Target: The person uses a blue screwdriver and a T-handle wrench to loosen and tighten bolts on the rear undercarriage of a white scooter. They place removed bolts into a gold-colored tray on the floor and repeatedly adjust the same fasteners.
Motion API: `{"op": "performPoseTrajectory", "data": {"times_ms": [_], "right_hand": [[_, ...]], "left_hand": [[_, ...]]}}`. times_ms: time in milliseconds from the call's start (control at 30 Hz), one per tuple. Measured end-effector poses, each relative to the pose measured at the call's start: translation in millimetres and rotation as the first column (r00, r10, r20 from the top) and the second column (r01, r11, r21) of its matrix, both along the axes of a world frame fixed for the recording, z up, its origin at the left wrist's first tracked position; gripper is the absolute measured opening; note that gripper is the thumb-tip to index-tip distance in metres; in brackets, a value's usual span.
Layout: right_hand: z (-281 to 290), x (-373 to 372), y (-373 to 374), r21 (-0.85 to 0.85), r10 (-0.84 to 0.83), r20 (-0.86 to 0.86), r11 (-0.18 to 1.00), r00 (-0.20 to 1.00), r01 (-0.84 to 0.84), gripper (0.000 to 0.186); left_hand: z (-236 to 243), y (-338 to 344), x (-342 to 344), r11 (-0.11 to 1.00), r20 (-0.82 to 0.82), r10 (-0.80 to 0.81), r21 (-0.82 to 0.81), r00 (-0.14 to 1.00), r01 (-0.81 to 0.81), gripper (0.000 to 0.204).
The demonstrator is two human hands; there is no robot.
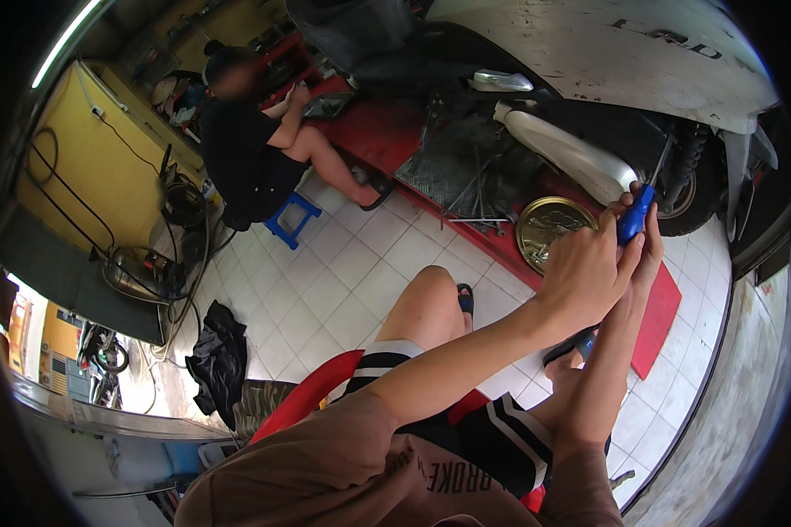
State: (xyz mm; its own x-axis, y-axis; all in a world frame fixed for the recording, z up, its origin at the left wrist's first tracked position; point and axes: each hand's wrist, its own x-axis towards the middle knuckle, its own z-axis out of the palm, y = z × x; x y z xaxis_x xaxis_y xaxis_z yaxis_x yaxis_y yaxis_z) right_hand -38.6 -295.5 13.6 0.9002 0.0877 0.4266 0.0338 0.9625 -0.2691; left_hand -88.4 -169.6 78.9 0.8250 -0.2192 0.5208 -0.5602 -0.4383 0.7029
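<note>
Head view: the left hand [582, 268] and right hand [649, 256] both wrap the blue screwdriver [634, 220], between two and three o'clock — pointing toward one o'clock, at the scooter [580, 66] — while a gold tray [520, 232] sits at the screwdriver's nine o'clock.

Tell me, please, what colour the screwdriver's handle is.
The handle is blue, seen best in the head view.

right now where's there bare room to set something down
Widest: the white floor tiles between the blue stool and the bent left knee. Smaller: the red platform's end, right of the right forearm. Crowded: the tools, the loaded gold tray beside them, and the screwdriver with the left hand and right hand on it.
</note>
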Motion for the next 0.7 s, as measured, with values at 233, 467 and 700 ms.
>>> {"op": "performPoseTrajectory", "data": {"times_ms": [233,467,700], "right_hand": [[-11.3,10.3,0.2,0.024,0.02,0.117,0.999,0.993,-0.023,0.049],[-16.8,10.6,-8.0,0.02,-0.051,-0.136,0.998,0.989,0.054,0.034],[-3.6,3.6,10.6,0.023,0.042,-0.045,0.999,0.998,-0.041,0.04]], "left_hand": [[-27.3,4.8,19.3,0.802,-0.526,-0.492,-0.584,0.693,0.126,0.058],[3.9,16.3,6.4,0.996,-0.041,-0.081,-0.044,0.996,0.079,0.035],[-20.9,-10.1,16.0,0.674,-0.191,-0.263,-0.737,0.946,0.038,0.043]]}}
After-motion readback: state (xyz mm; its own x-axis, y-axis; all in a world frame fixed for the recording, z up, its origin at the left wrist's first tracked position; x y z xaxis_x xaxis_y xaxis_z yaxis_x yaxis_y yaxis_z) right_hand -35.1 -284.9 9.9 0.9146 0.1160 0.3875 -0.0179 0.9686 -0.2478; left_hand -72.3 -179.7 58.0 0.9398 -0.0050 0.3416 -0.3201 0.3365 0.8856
